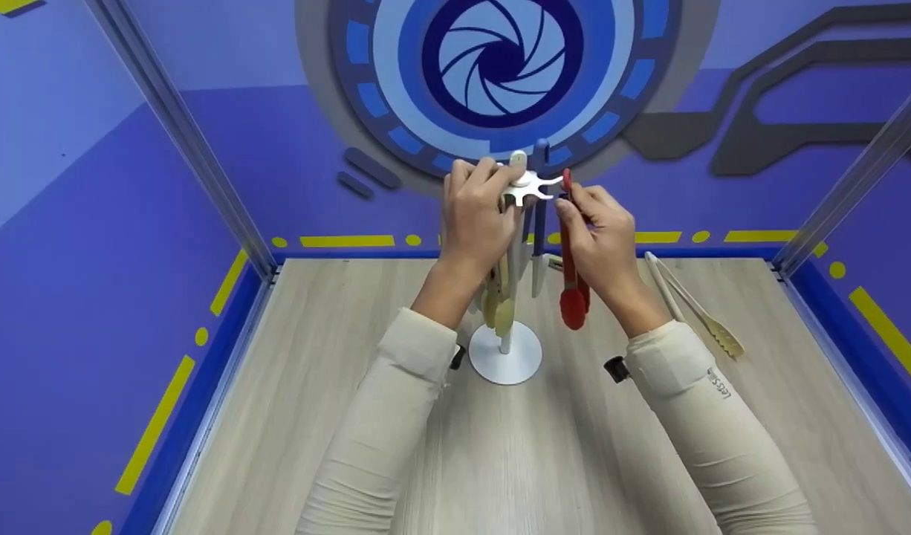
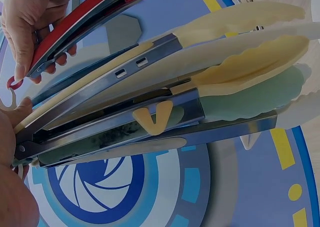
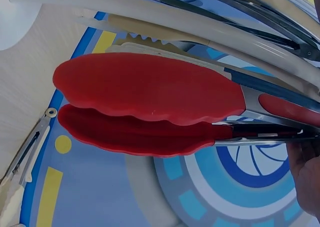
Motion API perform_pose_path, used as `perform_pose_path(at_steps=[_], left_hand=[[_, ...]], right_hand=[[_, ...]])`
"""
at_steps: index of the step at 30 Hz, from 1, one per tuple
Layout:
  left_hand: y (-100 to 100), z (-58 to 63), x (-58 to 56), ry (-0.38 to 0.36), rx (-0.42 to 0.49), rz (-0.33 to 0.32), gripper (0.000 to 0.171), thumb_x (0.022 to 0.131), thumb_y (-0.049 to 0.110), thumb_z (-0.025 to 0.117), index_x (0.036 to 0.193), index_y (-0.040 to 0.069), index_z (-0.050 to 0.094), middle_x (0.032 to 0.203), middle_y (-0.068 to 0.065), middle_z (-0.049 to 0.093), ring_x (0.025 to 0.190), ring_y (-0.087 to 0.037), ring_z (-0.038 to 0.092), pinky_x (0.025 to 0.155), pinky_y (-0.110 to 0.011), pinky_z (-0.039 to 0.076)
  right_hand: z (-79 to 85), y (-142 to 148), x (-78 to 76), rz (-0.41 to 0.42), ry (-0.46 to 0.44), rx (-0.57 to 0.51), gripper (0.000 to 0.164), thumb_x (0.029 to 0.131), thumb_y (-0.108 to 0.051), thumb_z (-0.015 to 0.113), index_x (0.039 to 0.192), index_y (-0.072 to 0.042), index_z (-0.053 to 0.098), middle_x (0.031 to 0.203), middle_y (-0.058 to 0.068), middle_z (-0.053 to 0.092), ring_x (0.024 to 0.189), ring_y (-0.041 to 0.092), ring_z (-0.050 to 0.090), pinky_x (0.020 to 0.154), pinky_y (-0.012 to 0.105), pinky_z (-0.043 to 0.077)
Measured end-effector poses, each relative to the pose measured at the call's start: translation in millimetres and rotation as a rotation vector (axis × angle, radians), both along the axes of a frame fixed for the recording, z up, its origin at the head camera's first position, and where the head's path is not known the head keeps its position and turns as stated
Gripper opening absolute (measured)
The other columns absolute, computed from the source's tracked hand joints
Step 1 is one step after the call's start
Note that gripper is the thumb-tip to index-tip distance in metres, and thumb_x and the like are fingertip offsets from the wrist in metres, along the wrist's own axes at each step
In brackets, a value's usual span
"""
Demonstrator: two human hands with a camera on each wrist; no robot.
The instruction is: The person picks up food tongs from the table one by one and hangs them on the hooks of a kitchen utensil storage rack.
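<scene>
A white utensil stand with hooked prongs rises from a round base. My left hand holds it at the top, fingers curled over the prong ring. My right hand pinches the upper end of red-tipped tongs, their red loop right at a right-hand prong. The red heads point down, slightly apart. Below my left hand hang cream-tipped tongs and green-tipped tongs, crowded together. A blue-handled utensil hangs behind the stand's pole.
Beige-tipped tongs lie on the wooden table, right of the stand and partly behind my right forearm. Blue-purple printed panels enclose the back and sides, with metal posts at the corners.
</scene>
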State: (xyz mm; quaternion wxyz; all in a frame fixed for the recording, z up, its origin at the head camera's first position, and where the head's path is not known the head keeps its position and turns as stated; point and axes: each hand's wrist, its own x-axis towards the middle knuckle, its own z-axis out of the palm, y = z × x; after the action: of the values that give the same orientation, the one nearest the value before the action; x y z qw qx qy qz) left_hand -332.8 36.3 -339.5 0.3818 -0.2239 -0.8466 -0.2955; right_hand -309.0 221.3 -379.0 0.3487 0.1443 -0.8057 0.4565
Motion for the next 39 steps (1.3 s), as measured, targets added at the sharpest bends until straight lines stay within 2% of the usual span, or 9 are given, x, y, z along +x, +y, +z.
perform_pose_path(at_steps=[7, 14, 20, 26, 32, 39], left_hand=[[1.0, 0.2, 0.4, -0.014, -0.008, -0.003, 0.029, 0.096, 0.033, 0.080, 0.121, 0.019, 0.081, 0.107, -0.002, 0.075, 0.099, -0.023, 0.056, 0.090, -0.036, 0.049], [1.6, 0.0, 1.4, -0.017, -0.010, -0.002, 0.029, 0.096, 0.032, 0.080, 0.121, 0.018, 0.081, 0.106, -0.002, 0.074, 0.098, -0.023, 0.055, 0.090, -0.036, 0.048], [2.2, 0.5, 1.6, -0.018, -0.012, -0.005, 0.027, 0.096, 0.030, 0.080, 0.121, 0.018, 0.081, 0.107, -0.002, 0.075, 0.098, -0.023, 0.055, 0.089, -0.036, 0.048], [1.2, -0.2, -0.1, 0.012, -0.007, -0.009, 0.025, 0.095, 0.028, 0.081, 0.118, 0.018, 0.082, 0.107, -0.001, 0.075, 0.098, -0.023, 0.056, 0.091, -0.036, 0.049], [-1.2, -0.3, -0.4, 0.004, -0.010, -0.007, 0.026, 0.097, 0.027, 0.079, 0.121, 0.019, 0.082, 0.108, -0.001, 0.075, 0.098, -0.023, 0.055, 0.091, -0.037, 0.048], [-6.8, -0.1, -1.0, 0.002, -0.037, -0.039, 0.028, 0.099, 0.025, 0.076, 0.126, 0.018, 0.080, 0.110, -0.003, 0.075, 0.098, -0.025, 0.055, 0.090, -0.038, 0.048]], right_hand=[[2.0, 0.7, 0.5, -0.001, -0.002, 0.018, 0.032, 0.107, -0.020, 0.066, 0.133, -0.005, 0.075, 0.101, 0.018, 0.070, 0.082, 0.011, 0.057, 0.069, 0.013, 0.047], [0.8, -1.8, 1.4, 0.006, 0.018, 0.020, 0.030, 0.105, -0.017, 0.069, 0.129, -0.003, 0.077, 0.099, 0.018, 0.069, 0.083, 0.008, 0.059, 0.072, 0.011, 0.048], [-2.9, -3.7, 2.7, 0.015, 0.004, 0.020, 0.030, 0.105, -0.018, 0.068, 0.131, -0.005, 0.076, 0.100, 0.017, 0.070, 0.085, 0.007, 0.061, 0.073, 0.011, 0.049], [-5.6, -7.8, 1.0, 0.011, 0.040, 0.006, 0.027, 0.104, -0.017, 0.069, 0.126, -0.004, 0.078, 0.101, 0.017, 0.072, 0.084, 0.010, 0.062, 0.072, 0.012, 0.048], [-9.0, -15.4, -1.5, 0.003, 0.067, -0.016, 0.025, 0.104, -0.017, 0.069, 0.121, -0.002, 0.080, 0.099, 0.018, 0.072, 0.085, 0.013, 0.065, 0.074, 0.010, 0.050], [-12.9, -24.3, -5.2, 0.000, 0.082, -0.032, 0.026, 0.105, -0.018, 0.068, 0.121, 0.000, 0.078, 0.098, 0.019, 0.072, 0.084, 0.016, 0.067, 0.075, 0.010, 0.052]])
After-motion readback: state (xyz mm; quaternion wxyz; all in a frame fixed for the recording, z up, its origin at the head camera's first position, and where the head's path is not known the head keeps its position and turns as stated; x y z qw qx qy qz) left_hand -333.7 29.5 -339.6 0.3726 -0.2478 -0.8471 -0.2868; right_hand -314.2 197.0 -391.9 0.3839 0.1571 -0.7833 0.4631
